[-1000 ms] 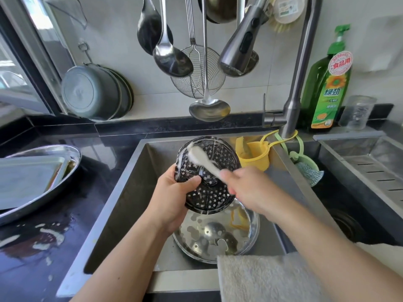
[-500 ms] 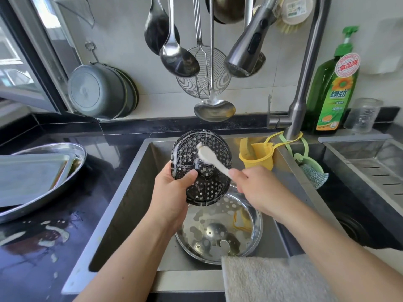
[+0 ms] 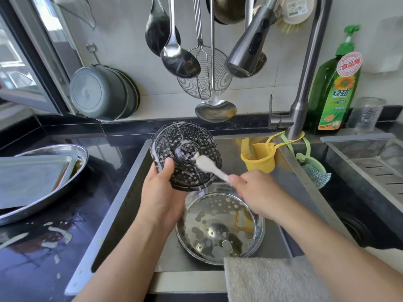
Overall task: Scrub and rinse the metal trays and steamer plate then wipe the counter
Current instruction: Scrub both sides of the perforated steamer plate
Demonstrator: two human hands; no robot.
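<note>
The perforated steamer plate (image 3: 185,158), streaked with foam, is held tilted over the sink (image 3: 130,192) at the frame centre. The left hand (image 3: 161,192) grips its lower edge; the right hand (image 3: 255,192) pinches a white brush (image 3: 207,165) touching the plate's middle. 2 metal trays (image 3: 37,182) lie stacked on the wet counter (image 3: 54,247) at left.
</note>
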